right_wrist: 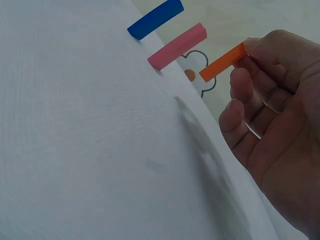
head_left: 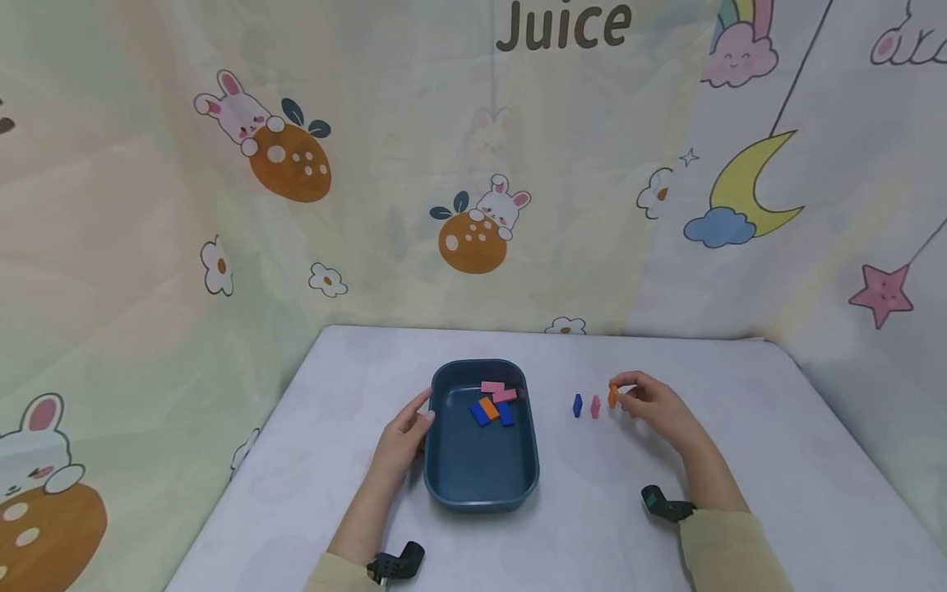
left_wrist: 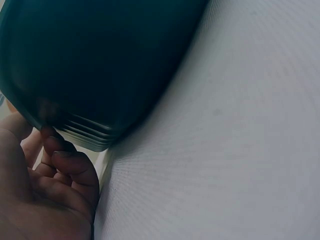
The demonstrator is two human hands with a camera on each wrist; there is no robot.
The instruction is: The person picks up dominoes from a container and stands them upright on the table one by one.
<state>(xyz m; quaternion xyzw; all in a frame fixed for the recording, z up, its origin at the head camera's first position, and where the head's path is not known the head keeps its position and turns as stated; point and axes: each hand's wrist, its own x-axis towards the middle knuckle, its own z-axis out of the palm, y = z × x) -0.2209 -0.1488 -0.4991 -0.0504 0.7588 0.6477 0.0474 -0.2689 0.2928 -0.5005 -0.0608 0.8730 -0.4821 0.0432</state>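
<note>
My right hand [head_left: 658,407] pinches an orange domino block [right_wrist: 223,62] by its upper end between thumb and finger. The block is upright; whether its foot touches the table cannot be told. Beside it, a pink domino block [head_left: 595,406] and a blue domino block [head_left: 577,404] stand on end in a row, slightly apart. With thumb and fingers, my left hand [head_left: 403,437] grips the left rim of a dark blue tray [head_left: 481,477]. Inside the tray, toward its far end, lie pink blocks [head_left: 491,386], blue blocks [head_left: 506,413] and an orange block [head_left: 488,408].
A white cloth covers the table [head_left: 592,510]. Behind it hangs a printed curtain [head_left: 385,222] with rabbits, flowers and a moon. Each wrist wears a small black camera, the left one [head_left: 399,561] near the table's front and the right one [head_left: 666,503] right of the tray.
</note>
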